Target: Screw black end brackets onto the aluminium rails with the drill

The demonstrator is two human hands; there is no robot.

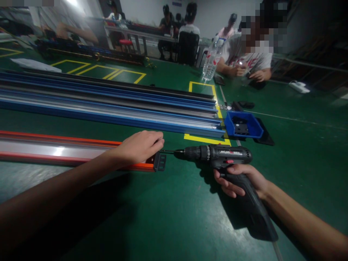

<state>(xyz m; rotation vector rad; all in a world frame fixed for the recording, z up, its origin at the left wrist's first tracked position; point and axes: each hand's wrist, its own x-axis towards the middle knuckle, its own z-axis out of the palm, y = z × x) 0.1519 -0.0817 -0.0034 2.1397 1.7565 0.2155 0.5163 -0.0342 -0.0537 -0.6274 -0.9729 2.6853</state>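
Observation:
My right hand (pixel 239 179) is wrapped round the grip of a black power drill (pixel 231 155), a finger by its trigger. The drill lies level, its long bit (pixel 171 151) pointing left at the end of an orange-edged metal profile (pixel 81 148). A black slotted end bracket (pixel 161 163) sits on that end. Over the profile's end rests my left hand (pixel 143 146), its fingers closed together near the bit's tip. What those fingers hold, if anything, is hidden.
Several long blue and black profiles (pixel 136 110) lie beyond my hands. A blue bin (pixel 244 132) with black parts stands behind the drill. Water bottles (pixel 212 61) and a seated person (pixel 247 54) are across the green table (pixel 176 217). A cord (pixel 276 250) trails from the drill.

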